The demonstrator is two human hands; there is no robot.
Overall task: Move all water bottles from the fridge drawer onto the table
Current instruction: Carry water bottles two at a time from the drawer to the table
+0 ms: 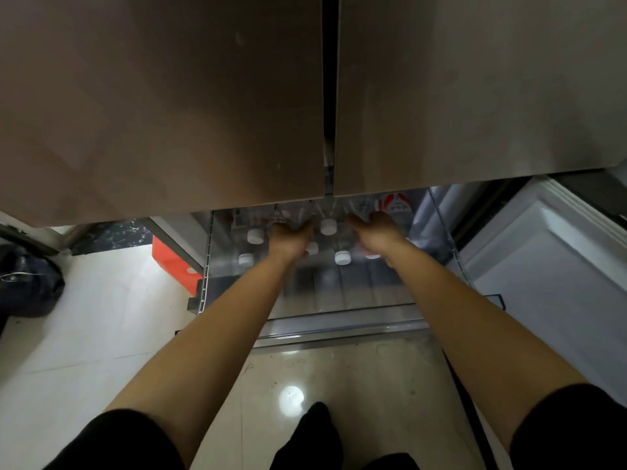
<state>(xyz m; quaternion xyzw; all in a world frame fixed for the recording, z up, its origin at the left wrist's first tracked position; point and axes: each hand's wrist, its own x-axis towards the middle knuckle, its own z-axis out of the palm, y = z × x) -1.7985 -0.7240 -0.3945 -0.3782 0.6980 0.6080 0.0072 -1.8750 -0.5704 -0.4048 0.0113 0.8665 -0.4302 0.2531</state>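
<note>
The clear fridge drawer (pixel 339 325) is pulled out below the brown upper doors. Several clear water bottles with white caps stand in its far half, among them one at the left (pixel 255 236), one in the middle (pixel 328 227) and one nearer me (pixel 342 257). A red and white label (pixel 395 203) shows at the back right. My left hand (pixel 291 239) and my right hand (pixel 376 232) reach in among the bottles, on either side of the middle cap. Their fingers point inward, blurred and partly under the door edge, so any grip is hidden.
The two brown upper fridge doors (pixel 169 96) overhang the drawer's back. A white lower door (pixel 543 266) stands open at the right. An orange object (pixel 169 262) and a dark bag (pixel 27 283) sit on the tiled floor at the left.
</note>
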